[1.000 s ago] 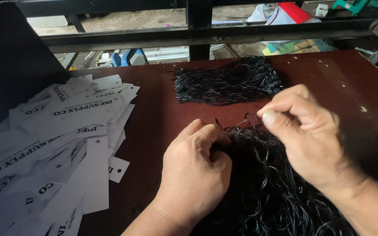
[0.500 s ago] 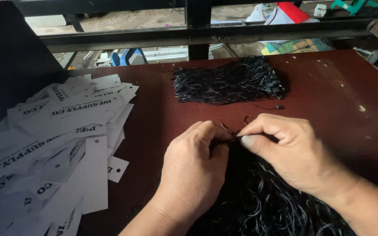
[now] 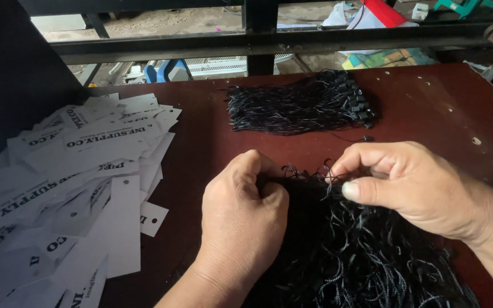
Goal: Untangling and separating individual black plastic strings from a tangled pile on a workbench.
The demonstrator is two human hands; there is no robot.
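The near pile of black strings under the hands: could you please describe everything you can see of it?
The near pile of black strings is a loose, tangled heap of thin, glossy black cords, some catching grey light. It lies on the dark red-brown table, spreading toward the bottom edge of the view. Small loops stick up along its far edge. The left hand rests curled on its left side, and the right hand pinches strands at that far edge. It lies apart from the tidier black bundle farther back.

White rectangular paper tags [image 3: 81, 188], table's left
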